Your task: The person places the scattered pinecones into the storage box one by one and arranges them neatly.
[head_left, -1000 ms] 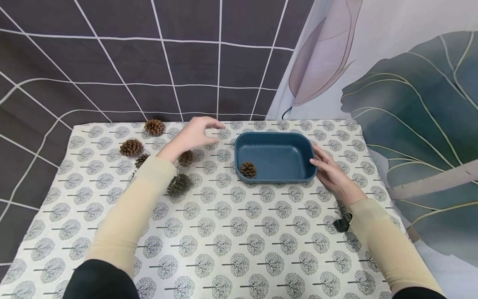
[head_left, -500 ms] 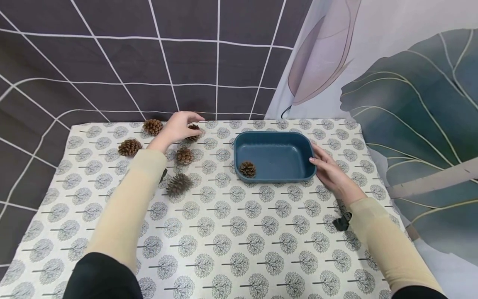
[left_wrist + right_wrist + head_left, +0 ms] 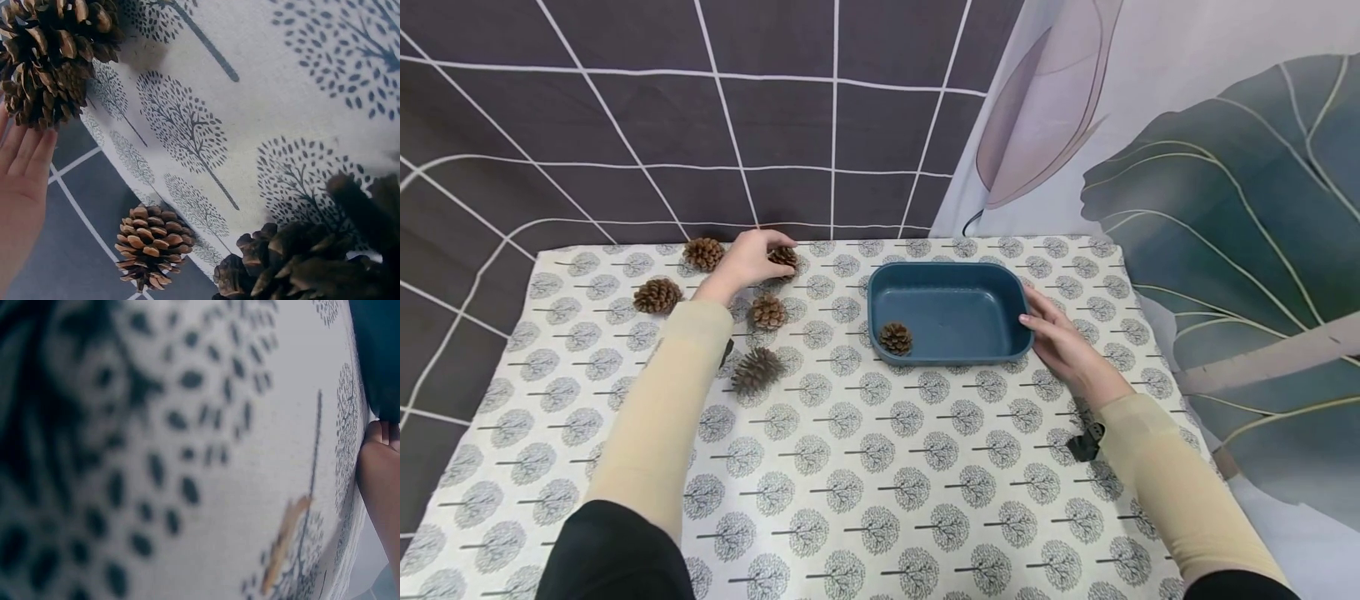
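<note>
At the back left of the table, my left hand (image 3: 747, 262) curls its fingers and thumb around a brown pine cone (image 3: 783, 259). In the left wrist view, a large pine cone (image 3: 59, 56) hides the fingertips of that hand (image 3: 22, 181). My right hand (image 3: 1060, 340) holds the right wall of a blue rectangular tub (image 3: 951, 361), thumb over the rim and fingers along the outside. Inside the tub, a single pine cone (image 3: 896, 337) lies in the front left corner. The right wrist view shows only part of the right hand (image 3: 382, 469) beside the tub (image 3: 378, 356).
Loose pine cones lie around the left arm: one at the back edge (image 3: 703, 254), one further left (image 3: 657, 296), one below the hand (image 3: 768, 312) and a spikier one (image 3: 757, 370) nearer. A dark grid-patterned cloth (image 3: 782, 125) hangs behind the table.
My left hand has moved left and back from beside the tub to the rear pine cone, its fingers closing in around it. The right hand and tub have stayed in place.
</note>
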### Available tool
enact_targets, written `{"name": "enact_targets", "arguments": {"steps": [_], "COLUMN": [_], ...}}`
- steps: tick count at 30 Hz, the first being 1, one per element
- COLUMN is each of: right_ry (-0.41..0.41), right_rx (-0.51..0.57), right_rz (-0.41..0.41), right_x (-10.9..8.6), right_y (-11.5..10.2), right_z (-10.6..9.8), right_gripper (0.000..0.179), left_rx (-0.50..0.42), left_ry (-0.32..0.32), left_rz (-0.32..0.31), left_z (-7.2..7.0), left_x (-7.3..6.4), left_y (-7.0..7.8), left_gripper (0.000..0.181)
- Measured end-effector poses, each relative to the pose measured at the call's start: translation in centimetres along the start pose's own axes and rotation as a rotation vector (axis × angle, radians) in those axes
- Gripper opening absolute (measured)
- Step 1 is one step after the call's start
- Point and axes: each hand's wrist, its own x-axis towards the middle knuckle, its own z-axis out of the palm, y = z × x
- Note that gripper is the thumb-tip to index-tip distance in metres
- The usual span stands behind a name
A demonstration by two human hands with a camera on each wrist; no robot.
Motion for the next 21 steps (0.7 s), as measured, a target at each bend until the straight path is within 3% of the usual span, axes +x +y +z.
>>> {"name": "enact_targets", "arguments": {"steps": [12, 21], "right_ry": [-0.029, -0.007], "right_rx": [0.094, 0.062], "right_rz": [-0.078, -0.044], "right_x": [-0.08, -0.14], "right_y": [0.34, 0.20], "right_z": [0.17, 0.22], "right_gripper": [0.068, 0.070], "left_rx": [0.022, 0.041], "left_ry": [0.032, 0.077], "left_rz": [-0.019, -0.032], "left_z": [-0.11, -0.07], "left_x": [-0.33, -0.37], "left_y": [0.03, -0.11], "left_gripper": [0.048, 0.046]}}
